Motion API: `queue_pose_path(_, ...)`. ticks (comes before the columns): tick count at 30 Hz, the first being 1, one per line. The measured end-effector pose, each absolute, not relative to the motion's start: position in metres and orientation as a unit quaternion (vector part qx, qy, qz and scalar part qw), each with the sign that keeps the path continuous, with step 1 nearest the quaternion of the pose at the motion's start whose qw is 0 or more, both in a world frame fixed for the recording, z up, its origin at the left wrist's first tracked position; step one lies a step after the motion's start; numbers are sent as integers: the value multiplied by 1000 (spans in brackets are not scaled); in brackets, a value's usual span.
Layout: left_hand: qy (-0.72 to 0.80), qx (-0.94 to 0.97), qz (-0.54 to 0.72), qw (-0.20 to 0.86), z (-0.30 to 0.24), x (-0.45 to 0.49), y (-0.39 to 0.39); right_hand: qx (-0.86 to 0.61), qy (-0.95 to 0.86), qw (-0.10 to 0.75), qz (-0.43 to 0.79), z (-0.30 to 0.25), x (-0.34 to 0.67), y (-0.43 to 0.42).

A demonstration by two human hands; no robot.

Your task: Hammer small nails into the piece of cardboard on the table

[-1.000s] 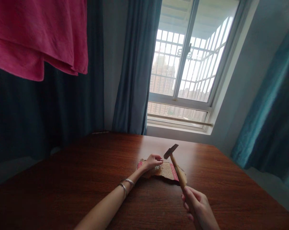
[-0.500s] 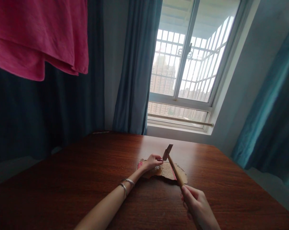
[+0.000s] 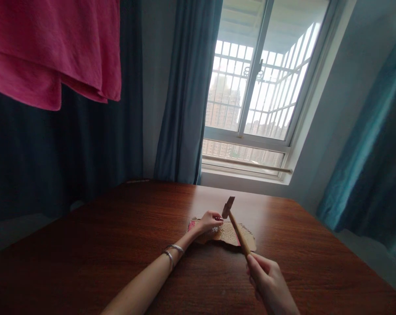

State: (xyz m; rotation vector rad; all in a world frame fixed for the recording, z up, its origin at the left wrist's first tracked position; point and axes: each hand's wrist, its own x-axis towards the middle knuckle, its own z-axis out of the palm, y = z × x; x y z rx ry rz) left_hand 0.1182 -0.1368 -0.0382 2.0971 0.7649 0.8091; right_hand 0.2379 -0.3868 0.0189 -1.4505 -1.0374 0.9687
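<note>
— Where's the hammer (image 3: pixel 237 231)?

— In the right hand (image 3: pixel 269 283). The grip is wrapped tight around the lower end of the wooden handle, near the front edge of the tabletop (image 3: pixel 119 245). The handle slants up and away to the left, crossing over the right part of the cardboard (image 3: pixel 227 236). The dark metal head is tilted, just beside the tips of the left hand (image 3: pixel 210 221).

— Is the head touching those fingers?

— I cannot tell. It looks very close, a little above and to the right of them.

— And what is the left hand doing?

— It rests on the left part of the cardboard. Its grip is pinched together at the fingertips. Whatever sits between them is too small to make out. Two thin bracelets (image 3: pixel 171 253) circle that wrist.

— What about the cardboard itself?

— It is a flat, ragged brown piece with a red strip at each side and many small dots across it. It lies in the middle of the dark wooden tabletop, toward the far side.

— Anything else around?

— A barred window (image 3: pixel 250 92) behind the tabletop, a grey-blue curtain (image 3: pixel 185 87) to its left, and a pink cloth (image 3: pixel 53 48) hanging at the upper left.
</note>
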Motion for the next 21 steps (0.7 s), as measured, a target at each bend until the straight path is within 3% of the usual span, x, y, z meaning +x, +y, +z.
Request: queue_pose_path(21, 300, 816, 315, 381, -40, 118, -135, -602, -425, 529, 420, 22, 232, -388)
